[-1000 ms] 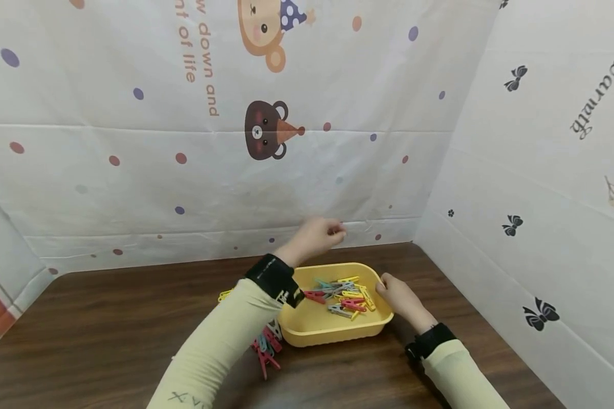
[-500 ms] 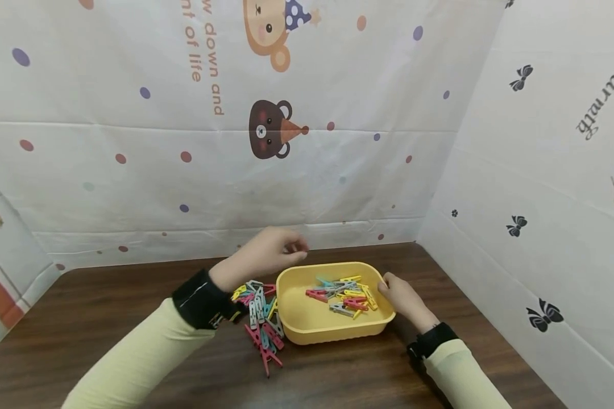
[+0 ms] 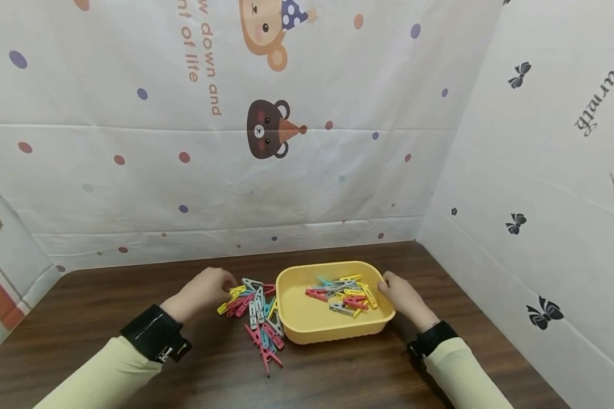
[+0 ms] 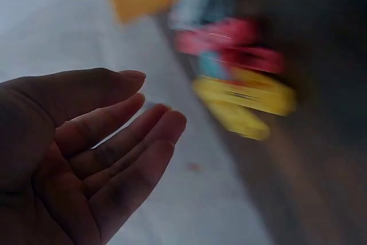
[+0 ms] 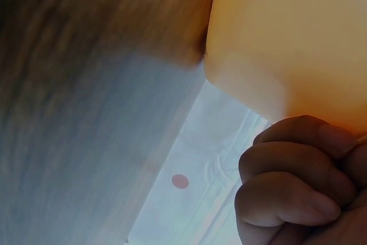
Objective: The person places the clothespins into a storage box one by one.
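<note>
My left hand [image 3: 208, 289] hovers at the left side of a loose pile of plastic clothespins [image 3: 258, 307], near the yellow ones. In the left wrist view its fingers [image 4: 129, 170] are relaxed and apart from the thumb with nothing between them, and yellow clothespins [image 4: 246, 93] lie beyond the fingertips, blurred. A yellow plastic basin [image 3: 307, 328] stands right of the pile, holding several red, yellow, grey and teal clothespins [image 3: 348, 292]. My right hand [image 3: 404, 295] grips the basin's right rim; the right wrist view shows its curled fingers [image 5: 287, 153] against the basin wall.
Everything stands on a dark wood-grain table [image 3: 148, 318]. A white printed sheet [image 3: 133, 182] hangs behind the table's back edge, and another white wall covering [image 3: 491, 227] runs along the right side.
My left hand has moved from over the basin leftward and down to the pile's left side, uncovering the clothespins. The right hand and the basin have stayed in place.
</note>
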A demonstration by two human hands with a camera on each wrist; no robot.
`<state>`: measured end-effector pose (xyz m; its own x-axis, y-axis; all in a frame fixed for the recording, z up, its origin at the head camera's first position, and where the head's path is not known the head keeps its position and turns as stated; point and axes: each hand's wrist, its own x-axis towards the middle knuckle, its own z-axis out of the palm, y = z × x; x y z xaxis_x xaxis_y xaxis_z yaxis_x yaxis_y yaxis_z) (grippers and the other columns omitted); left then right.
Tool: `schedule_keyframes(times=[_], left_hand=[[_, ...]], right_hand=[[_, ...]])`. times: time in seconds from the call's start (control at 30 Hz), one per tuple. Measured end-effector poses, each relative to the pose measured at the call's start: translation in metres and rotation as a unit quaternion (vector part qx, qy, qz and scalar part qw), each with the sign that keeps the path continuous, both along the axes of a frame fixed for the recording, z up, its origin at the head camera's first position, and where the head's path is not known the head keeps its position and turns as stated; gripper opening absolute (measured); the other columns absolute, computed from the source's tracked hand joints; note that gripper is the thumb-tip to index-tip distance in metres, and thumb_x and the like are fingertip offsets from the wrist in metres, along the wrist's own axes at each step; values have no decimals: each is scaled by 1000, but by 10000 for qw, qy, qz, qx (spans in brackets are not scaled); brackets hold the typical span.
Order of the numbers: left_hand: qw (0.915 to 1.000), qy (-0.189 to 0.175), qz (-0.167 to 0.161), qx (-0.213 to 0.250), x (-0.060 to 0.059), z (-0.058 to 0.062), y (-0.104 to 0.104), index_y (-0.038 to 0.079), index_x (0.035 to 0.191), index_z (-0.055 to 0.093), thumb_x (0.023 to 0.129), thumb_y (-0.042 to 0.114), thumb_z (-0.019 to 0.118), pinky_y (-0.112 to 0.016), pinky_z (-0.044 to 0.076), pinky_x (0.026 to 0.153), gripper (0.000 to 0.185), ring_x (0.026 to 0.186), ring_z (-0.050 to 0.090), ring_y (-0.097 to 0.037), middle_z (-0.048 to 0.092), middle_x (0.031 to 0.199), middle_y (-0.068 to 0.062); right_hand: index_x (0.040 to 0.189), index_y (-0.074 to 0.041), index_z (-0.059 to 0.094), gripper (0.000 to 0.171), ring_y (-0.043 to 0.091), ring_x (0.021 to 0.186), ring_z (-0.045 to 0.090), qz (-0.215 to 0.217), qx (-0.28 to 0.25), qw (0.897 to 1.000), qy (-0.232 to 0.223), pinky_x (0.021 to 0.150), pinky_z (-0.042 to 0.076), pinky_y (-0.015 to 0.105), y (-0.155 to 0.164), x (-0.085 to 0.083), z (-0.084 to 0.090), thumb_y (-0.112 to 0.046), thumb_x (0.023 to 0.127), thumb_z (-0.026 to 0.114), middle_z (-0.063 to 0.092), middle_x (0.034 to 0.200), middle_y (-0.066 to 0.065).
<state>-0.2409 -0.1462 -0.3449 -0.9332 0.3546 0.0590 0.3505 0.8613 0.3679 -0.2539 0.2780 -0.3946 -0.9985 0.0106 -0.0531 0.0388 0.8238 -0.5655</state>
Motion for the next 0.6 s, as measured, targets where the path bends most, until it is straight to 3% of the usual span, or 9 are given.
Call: schedule_keyframes(times=[0.13,0.3,0.43,0.6], left_hand=[[9995,-164,262,-42,-5,-25,-12,-2,99,73,79,6,80,-31,47,62,23,71,54,-16,65,81,-6],[9992,-156,347,-92,-11,-41,-12,-1,102,70,79,3,80,-30,47,61,25,68,54,-16,65,79,-6],[9994,58,267,-224,-12,-45,-9,-1,98,70,79,2,78,-33,49,64,21,69,53,-16,65,79,-6],[9994,41,278,-224,-10,-29,-13,-2,98,71,78,0,76,-39,55,70,21,75,60,-19,71,88,-10]], right_hand=[[100,0,52,21,17,64,52,-4,5,10000,1,55,41,27,1,0,0,-19,106,46,49,75,7],[102,1,53,22,17,66,52,-26,6,10000,-18,56,42,27,0,0,0,-19,106,46,50,76,7],[102,1,53,22,17,66,52,-28,-5,10000,-23,57,41,27,0,0,0,-19,106,46,50,76,7],[101,0,52,21,17,65,52,-1,-41,10000,-26,56,41,27,0,0,2,-19,106,46,50,76,7]])
